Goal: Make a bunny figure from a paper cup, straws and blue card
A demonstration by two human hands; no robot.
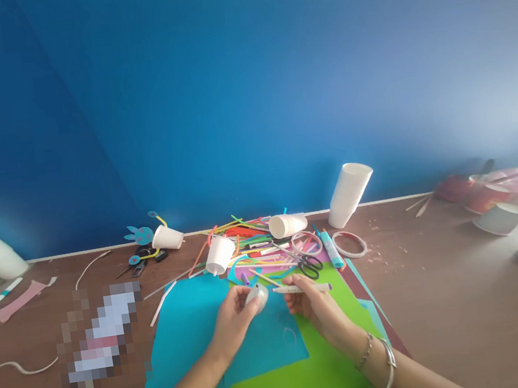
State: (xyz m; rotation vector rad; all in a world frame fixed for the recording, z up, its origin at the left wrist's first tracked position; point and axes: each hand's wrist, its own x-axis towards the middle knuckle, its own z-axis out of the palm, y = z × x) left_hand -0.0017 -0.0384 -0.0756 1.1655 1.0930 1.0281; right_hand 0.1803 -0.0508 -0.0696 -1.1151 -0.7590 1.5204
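Observation:
My left hand (238, 314) is closed around a small, round, whitish object (258, 298), whose kind I cannot make out. In my right hand (311, 303) a white marker pen (302, 288) lies almost level, its tip toward the round object but apart from it. Both hands are above blue paper (263, 349), which bears a faint round outline. Close behind my left fingers is a purple pen cap (245, 279). Black scissors (309, 266) lie just beyond my right hand. Green paper (326, 385) spreads beneath the blue sheet.
Coloured sticks and straws (251, 240) are heaped by the wall with a white paper cup (220, 255) and a toppled cup stack (287, 225). Another stack (350, 193) leans behind. A blue tube (331, 248) and tape roll (349, 244) lie right; a blurred, pixelated item (107, 333) lies left.

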